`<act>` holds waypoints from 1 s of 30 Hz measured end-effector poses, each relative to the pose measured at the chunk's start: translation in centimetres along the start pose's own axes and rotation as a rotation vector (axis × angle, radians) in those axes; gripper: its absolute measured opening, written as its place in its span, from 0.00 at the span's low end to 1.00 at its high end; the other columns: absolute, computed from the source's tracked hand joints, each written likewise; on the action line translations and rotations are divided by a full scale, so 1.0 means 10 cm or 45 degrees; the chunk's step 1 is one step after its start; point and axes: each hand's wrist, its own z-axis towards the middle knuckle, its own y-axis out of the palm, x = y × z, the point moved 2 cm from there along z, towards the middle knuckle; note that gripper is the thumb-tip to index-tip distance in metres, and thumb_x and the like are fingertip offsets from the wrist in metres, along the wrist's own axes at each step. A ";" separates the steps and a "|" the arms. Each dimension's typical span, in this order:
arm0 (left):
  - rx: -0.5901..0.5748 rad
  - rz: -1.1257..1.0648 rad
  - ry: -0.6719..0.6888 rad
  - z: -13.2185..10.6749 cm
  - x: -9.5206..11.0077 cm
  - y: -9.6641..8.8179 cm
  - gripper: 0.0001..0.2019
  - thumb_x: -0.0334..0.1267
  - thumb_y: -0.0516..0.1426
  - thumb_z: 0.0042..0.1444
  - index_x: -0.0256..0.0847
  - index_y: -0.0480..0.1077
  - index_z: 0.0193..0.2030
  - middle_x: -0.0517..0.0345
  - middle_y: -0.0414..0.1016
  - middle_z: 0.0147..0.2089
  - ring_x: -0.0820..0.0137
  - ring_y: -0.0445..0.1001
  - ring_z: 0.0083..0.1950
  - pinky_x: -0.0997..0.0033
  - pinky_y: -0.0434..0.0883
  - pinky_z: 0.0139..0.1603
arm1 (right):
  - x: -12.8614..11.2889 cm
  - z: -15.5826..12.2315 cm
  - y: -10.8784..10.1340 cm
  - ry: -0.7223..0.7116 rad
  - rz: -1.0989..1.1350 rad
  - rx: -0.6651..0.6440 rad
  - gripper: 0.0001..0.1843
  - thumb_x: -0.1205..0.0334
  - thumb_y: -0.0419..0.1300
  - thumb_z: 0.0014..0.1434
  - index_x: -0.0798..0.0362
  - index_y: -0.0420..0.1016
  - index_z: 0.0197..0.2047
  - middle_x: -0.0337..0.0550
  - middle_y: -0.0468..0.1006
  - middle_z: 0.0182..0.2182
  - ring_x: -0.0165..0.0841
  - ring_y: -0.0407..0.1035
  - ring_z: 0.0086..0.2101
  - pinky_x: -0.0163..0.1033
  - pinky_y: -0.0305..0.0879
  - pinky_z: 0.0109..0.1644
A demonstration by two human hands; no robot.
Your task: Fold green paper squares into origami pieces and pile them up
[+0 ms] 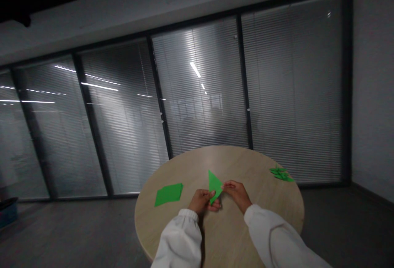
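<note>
A green sheet of paper (pixel 214 183), folded into a triangle, is held above the middle of the round table. My left hand (pixel 205 200) grips its lower part, thumb on top and fingers beneath. At the triangle's right corner, my right hand (pixel 236 192) pinches the paper between thumb and fingertips. To the left of my hands lies a stack of flat green paper sheets (pixel 168 194), slightly fanned. Several small folded green paper pieces (pixel 280 173) lie in a pile by the table's right edge.
The round wooden table (pixel 246 235) has a curved edge all about. Behind it stands a glass partition (pixel 200 95) with blinds and dark frames. A blue container (pixel 8 212) sits on the floor at the far left.
</note>
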 end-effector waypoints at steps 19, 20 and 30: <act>0.090 -0.318 -0.156 -0.13 0.16 0.00 0.24 0.41 0.68 0.43 0.34 0.68 0.46 0.62 0.73 0.21 0.77 0.72 0.19 0.81 0.69 0.21 | -0.09 -0.08 0.02 -0.477 -0.460 -0.145 0.11 0.61 0.61 0.51 0.46 0.79 0.39 0.45 0.67 0.52 0.38 0.62 0.52 0.43 0.60 0.56; 0.067 -0.322 -0.165 -0.13 0.16 0.00 0.27 0.41 0.67 0.43 0.34 0.67 0.49 0.62 0.73 0.22 0.76 0.72 0.20 0.81 0.69 0.21 | -0.09 -0.07 0.02 -0.482 -0.475 -0.149 0.09 0.60 0.62 0.51 0.47 0.80 0.37 0.45 0.69 0.50 0.38 0.63 0.51 0.44 0.59 0.57; 0.413 -0.032 0.194 -0.08 0.24 -0.06 0.35 0.64 0.55 0.47 0.30 0.75 0.43 0.48 0.77 0.30 0.67 0.76 0.32 0.72 0.71 0.30 | 0.05 -0.03 0.04 -0.190 -0.288 -0.171 0.15 0.49 0.63 0.48 0.52 0.78 0.32 0.40 0.77 0.27 0.35 0.69 0.31 0.37 0.63 0.36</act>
